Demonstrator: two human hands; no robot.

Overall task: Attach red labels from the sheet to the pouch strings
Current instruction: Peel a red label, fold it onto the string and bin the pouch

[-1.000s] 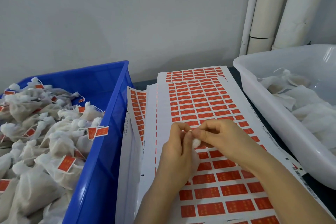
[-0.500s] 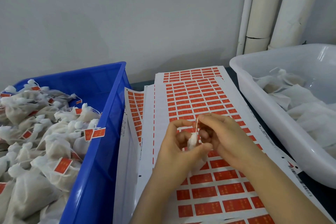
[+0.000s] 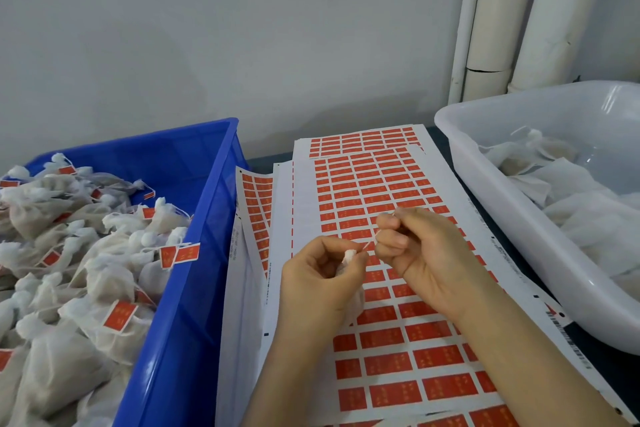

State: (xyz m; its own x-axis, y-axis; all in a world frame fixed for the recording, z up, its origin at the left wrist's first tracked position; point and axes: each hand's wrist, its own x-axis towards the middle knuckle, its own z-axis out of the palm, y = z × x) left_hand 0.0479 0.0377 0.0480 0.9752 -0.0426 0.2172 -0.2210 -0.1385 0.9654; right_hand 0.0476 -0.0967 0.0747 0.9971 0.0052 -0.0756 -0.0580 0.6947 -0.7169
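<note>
A sheet of red labels [image 3: 377, 184] lies in the middle of the table, on top of other sheets. Above it my left hand [image 3: 318, 284] grips a small white pouch [image 3: 348, 258], mostly hidden in the palm, its gathered top poking out between thumb and fingers. My right hand [image 3: 426, 256] sits just right of it with curled fingers, pinching the pouch's thin white string [image 3: 375, 236], which runs taut from the pouch up to the fingertips.
A blue bin [image 3: 204, 218] on the left holds several white pouches with red labels [image 3: 180, 255] on their strings. A white tub [image 3: 540, 246] on the right holds unlabelled pouches. White pipes [image 3: 498, 21] stand at the back right against the grey wall.
My right hand has drawn away up and to the right of the left hand, pulling the string out from the pouch. The left hand has lowered slightly with the pouch.
</note>
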